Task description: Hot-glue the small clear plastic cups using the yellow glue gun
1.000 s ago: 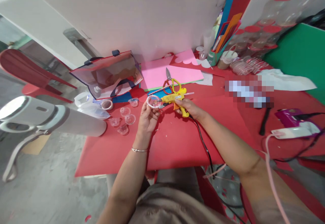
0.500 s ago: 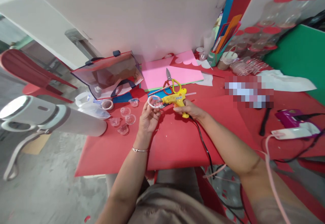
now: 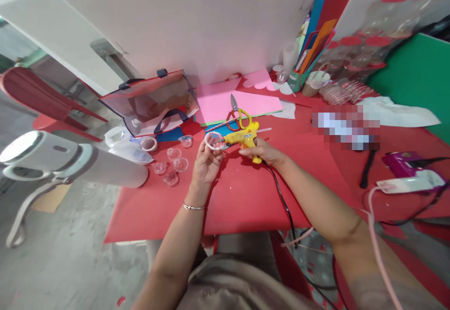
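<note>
Held up in my left hand [image 3: 206, 163] is a small clear plastic cup [image 3: 213, 141], its rim tilted toward me. My right hand [image 3: 262, 151] grips a yellow glue gun [image 3: 243, 136] by its handle, a finger at the trigger. The gun's nozzle points left and sits at the cup's rim; whether it touches, I cannot tell. A glue stick [image 3: 264, 130] pokes out of the gun's back. Just beyond lie scissors [image 3: 240, 115] with red and yellow handles. Several more clear cups [image 3: 171, 178] stand on the red table to the left of my left hand.
A white tumbler [image 3: 105, 167] stands at the table's left edge. Behind are a clear bag [image 3: 151, 106], pink paper [image 3: 225, 101] and a roll of tape [image 3: 149, 144]. A black cord [image 3: 280, 190] hangs over the front edge. A white power strip [image 3: 401, 185] lies at right.
Almost nothing differs. Both hands keep the cup and the glue gun in the same place; the view has shifted very slightly.
</note>
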A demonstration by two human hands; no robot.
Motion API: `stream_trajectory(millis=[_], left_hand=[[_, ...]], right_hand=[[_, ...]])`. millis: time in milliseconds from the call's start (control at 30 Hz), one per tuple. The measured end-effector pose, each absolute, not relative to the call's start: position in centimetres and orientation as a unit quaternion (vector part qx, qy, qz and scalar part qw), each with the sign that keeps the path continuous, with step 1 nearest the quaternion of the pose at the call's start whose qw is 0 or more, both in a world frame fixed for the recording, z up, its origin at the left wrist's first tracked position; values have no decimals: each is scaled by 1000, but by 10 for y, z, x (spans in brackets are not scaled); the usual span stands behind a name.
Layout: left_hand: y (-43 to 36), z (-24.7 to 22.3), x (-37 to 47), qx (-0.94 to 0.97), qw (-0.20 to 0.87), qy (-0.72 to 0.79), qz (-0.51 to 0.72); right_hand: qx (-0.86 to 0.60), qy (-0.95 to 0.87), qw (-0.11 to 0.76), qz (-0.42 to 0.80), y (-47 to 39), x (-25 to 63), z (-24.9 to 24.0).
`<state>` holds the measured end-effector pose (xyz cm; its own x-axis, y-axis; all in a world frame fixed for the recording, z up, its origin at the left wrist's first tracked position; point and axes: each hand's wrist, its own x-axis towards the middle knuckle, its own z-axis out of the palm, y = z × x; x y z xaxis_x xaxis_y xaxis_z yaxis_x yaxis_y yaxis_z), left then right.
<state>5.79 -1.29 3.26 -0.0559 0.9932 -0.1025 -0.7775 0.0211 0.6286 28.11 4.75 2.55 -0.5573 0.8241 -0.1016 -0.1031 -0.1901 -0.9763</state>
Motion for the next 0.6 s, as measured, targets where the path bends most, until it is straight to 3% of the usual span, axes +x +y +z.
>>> stream_trajectory(millis=[600], left_hand=[[-15,39,58,169,666,281,670]], right_hand=[[-322,-538,339,701,47,280,25]])
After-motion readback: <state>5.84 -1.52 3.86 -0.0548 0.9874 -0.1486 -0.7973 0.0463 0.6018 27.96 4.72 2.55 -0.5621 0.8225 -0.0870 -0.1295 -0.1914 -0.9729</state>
